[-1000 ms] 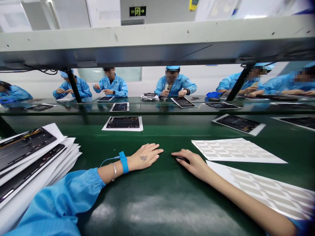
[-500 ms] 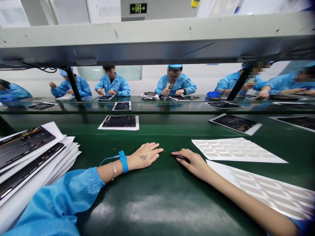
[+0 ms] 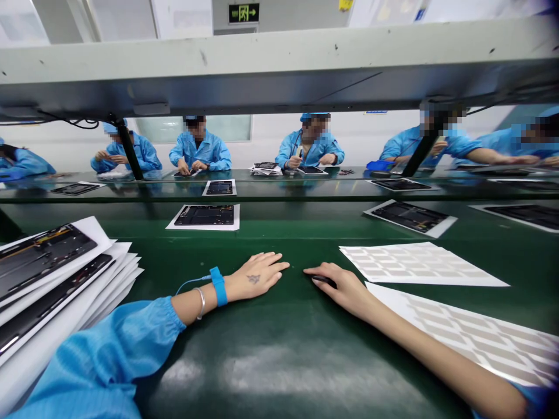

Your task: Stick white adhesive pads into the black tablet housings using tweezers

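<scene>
My left hand (image 3: 255, 278) lies flat and open on the green bench mat (image 3: 279, 372), a blue antistatic wrist strap (image 3: 218, 286) and a silver bangle on its wrist. My right hand (image 3: 343, 288) rests close by, its fingers curled over a small black object (image 3: 323, 280), mostly hidden. Left of my left hand sits a stack of dark tablet frames on white paper (image 3: 48, 273). Sheets of grey patterned pads (image 3: 414, 265) lie to the right, one (image 3: 471, 331) beneath my right forearm's edge.
A dark tablet frame on white paper (image 3: 205, 216) rides the green conveyor (image 3: 279, 230) ahead of my hands, with another (image 3: 408, 218) to the right. A grey overhead shelf beam (image 3: 279, 73) spans the view. Several co-workers in blue sit beyond the far bench.
The tablet frames on the conveyor have moved left. Co-workers' hands have shifted, and the view has tilted slightly. My hands have stayed in place.
</scene>
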{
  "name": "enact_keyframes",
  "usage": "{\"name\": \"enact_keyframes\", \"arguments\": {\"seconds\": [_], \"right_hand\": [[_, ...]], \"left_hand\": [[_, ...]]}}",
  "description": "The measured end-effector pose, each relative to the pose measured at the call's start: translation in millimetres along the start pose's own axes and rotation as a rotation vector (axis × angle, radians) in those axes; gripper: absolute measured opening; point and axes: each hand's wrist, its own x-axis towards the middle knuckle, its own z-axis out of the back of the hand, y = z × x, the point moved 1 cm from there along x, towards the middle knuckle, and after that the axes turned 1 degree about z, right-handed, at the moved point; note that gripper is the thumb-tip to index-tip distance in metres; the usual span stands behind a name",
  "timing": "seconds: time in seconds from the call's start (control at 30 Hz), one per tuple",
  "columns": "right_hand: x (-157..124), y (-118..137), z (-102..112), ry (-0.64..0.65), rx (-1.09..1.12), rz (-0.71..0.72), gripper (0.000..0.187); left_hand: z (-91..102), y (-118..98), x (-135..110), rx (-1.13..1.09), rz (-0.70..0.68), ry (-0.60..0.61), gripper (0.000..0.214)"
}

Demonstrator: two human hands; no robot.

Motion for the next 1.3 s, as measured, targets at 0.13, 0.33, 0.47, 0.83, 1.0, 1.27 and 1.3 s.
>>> {"name": "enact_keyframes", "arguments": {"seconds": [0.13,0.33,0.47,0.83,1.0,1.27,1.3], "right_hand": [[-0.1,-0.5,0.0,-0.006,0.003,0.009,0.031],[-0.6,1.2,-1.6,-0.01,-0.012,0.013,0.032],[-1.8,10.4,3.1,-0.021,-0.1,0.029,0.034],[56.6,-128.6,119.0,-0.066,-0.771,-0.441,0.025],[58.9,-188.0,138.3,-0.001,-0.918,-0.564,0.035],[70.6,-232.3,130.2,0.059,-0.965,-0.633,0.036],[72.4,-233.3,130.0,0.058,-0.964,-0.634,0.036]], "left_hand": [[1.4,-0.9,-0.6,-0.001,0.004,0.001,0.044],[2.9,-2.2,0.9,0.018,0.015,0.032,0.045],[3.0,-2.7,0.6,0.003,0.012,-0.018,0.045],[-7.9,8.3,0.8,0.026,-0.033,-0.143,0.043],[-7.5,9.7,0.4,0.072,-0.037,-0.148,0.042],[-9.3,19.4,3.2,0.076,-0.1,-0.195,0.044],[-10.1,20.9,4.3,0.08,-0.102,-0.19,0.044]]}}
